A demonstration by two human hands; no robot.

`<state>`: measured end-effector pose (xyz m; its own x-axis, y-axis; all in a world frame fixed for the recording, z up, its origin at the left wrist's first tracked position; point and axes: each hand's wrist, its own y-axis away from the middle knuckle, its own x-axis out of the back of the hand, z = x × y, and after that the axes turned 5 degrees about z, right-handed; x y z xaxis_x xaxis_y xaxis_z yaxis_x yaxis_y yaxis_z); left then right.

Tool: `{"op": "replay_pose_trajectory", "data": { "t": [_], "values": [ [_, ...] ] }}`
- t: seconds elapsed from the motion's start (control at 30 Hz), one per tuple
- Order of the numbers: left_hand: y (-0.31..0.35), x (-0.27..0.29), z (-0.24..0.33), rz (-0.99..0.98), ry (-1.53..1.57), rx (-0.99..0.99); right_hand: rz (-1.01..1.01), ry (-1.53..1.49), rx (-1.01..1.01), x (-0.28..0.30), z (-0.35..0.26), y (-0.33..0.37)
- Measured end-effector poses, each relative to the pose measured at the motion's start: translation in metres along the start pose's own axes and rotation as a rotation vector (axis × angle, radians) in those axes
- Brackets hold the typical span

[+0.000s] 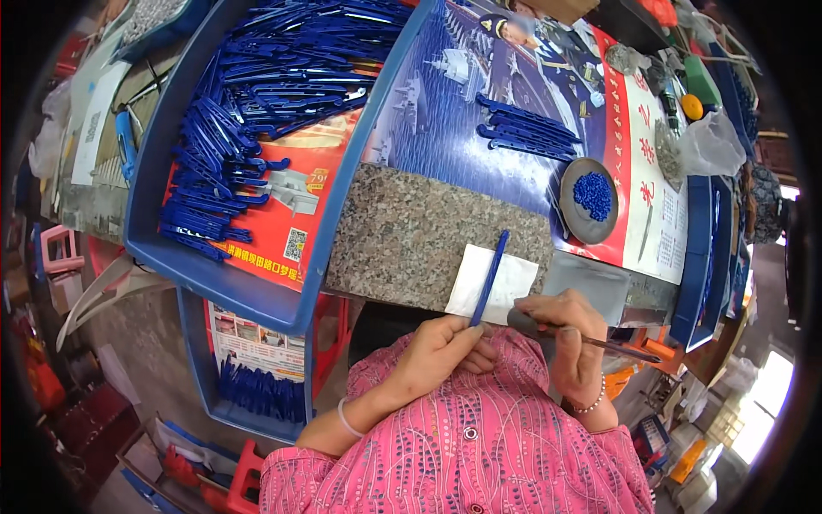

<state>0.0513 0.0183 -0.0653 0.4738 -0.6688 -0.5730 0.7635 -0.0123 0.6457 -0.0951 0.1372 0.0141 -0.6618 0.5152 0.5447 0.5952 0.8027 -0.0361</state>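
My left hand is closed around the lower end of a slender, shiny blue strip, which points away from me over a white paper square at the table's near edge. My right hand grips a slim stick-like tool. Its rounded dark grey end lies close to the paper, and the thin shaft runs out to the right; its exact kind I cannot make out. Beyond my right hand, a round grey dish holds small blue beads. Several similar blue strips lie in a row farther back.
A big blue tray heaped with blue strips stands at left. Another blue tray with strips sits lower. The speckled stone slab and a printed poster cover the table. Plastic bags lie at far right.
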Motion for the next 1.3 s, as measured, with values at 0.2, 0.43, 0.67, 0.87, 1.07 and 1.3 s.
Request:
{"op": "replay_pose_trajectory", "data": {
  "t": [0.2, 0.43, 0.67, 0.87, 1.07, 1.3],
  "values": [
    [0.002, 0.000, 0.001, -0.002, -0.019, -0.001, 0.118, -0.151, -0.031, -0.005, 0.001, 0.008],
    [0.019, 0.000, 0.023, -0.301, -0.001, 0.086, 0.177, -0.545, -0.433, -0.013, 0.008, 0.001],
    [0.012, -0.007, 0.011, -0.391, 0.353, 0.040, -0.094, -0.897, -0.688, -0.012, 0.007, -0.015],
    [0.003, -0.003, 0.004, -0.425, 0.516, 0.085, -0.116, -0.961, -0.704, -0.011, 0.007, -0.021],
    [0.002, -0.010, 0.008, -0.302, 0.467, 0.083, -0.123, -1.024, -0.702, -0.011, 0.016, -0.019],
    [0.012, -0.034, 0.025, -0.153, 0.237, -0.104, 0.003, -0.937, -0.580, -0.005, 0.013, -0.019]
  ]
}}
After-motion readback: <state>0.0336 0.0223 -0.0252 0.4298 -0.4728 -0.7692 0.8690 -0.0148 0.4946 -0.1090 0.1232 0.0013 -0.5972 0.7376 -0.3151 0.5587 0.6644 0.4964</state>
